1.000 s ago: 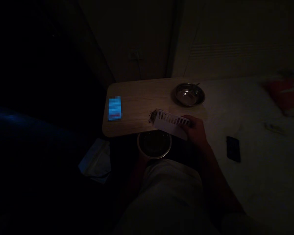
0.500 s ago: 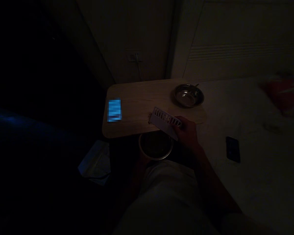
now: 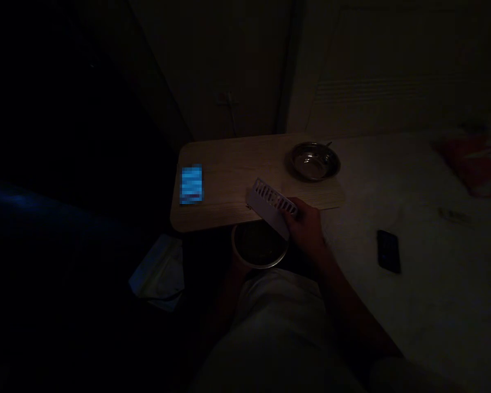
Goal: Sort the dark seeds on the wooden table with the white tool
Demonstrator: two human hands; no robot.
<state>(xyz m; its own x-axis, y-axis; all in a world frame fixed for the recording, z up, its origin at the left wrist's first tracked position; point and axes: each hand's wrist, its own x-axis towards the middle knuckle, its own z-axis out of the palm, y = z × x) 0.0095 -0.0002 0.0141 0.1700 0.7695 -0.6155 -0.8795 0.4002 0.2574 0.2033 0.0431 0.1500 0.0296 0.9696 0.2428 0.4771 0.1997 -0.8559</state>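
Note:
In dim light, my right hand [image 3: 305, 224] is closed around the near end of a white slotted plastic piece [image 3: 265, 210], flat-sided with a row of openings along its upper edge. Its far end is over the front part of a small wooden table [image 3: 225, 158]. Small dark bits [image 3: 249, 207] lie beside that end. Below the table's front edge is a round metal-rimmed bowl [image 3: 260, 267], dark inside. My left hand [image 3: 239, 269] is at the bowl's lower left rim, supporting it, with its fingers mostly lost in shadow.
A shiny metal bowl [image 3: 316, 162] with a utensil handle stands at the table's right end. A lit, blurred screen [image 3: 191, 184] lies at the left. A dark phone [image 3: 388, 251] and a red packet [image 3: 478, 164] rest on the pale surface to the right. A pale bag [image 3: 159, 273] is lower left.
My right hand and the white slotted piece have shifted slightly left and toward me, so its near corner overlaps the bowl more. The bowl and left hand stay nearly still.

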